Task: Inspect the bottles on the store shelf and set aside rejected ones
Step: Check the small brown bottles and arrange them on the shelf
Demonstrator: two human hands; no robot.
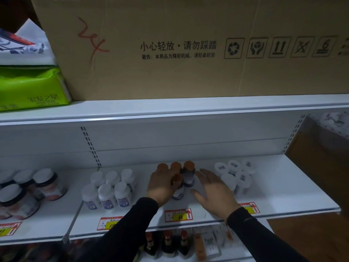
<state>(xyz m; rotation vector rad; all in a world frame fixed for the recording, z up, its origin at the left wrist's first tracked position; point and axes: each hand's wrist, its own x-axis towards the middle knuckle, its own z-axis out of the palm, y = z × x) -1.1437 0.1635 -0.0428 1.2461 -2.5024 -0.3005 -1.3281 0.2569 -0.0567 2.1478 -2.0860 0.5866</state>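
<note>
Several dark bottles with orange caps [188, 173] stand in a cluster at the middle of the white shelf [283, 195]. My left hand [160, 184] reaches in from the left, its fingers curled round the front bottle [178, 188] of that cluster. My right hand [213, 190] hovers just right of the cluster with fingers spread, holding nothing. White-capped bottles with purple labels [109, 191] stand to the left, and white bottles [236, 174] to the right.
Wider dark jars with white lids [28, 188] stand at the far left. Price tags [178, 215] line the shelf's front edge. A big cardboard box [188, 48] and a green pack [32, 87] sit on the shelf above. Small bottles [167, 242] stand on the shelf below.
</note>
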